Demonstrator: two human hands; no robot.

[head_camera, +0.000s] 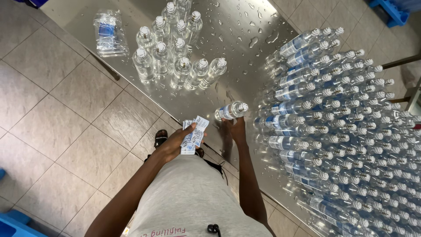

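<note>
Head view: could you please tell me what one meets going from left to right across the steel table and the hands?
Plastic-wrapped bottle pack → cluster of unlabelled bottles → left hand holding paper labels → right hand on a single bottle → large block of labelled bottles.

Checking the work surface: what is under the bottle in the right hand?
The wet steel table lies under the bottle; the right hand covers its base.

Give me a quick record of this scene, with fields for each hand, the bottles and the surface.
left hand: holds a stack of blue-and-white labels
right hand: grips one clear labelled bottle
unlabelled bottles: upright cluster at the far end
labelled bottles: large packed block on the right
bag: clear plastic, beside the cluster
surface: wet steel table
</note>
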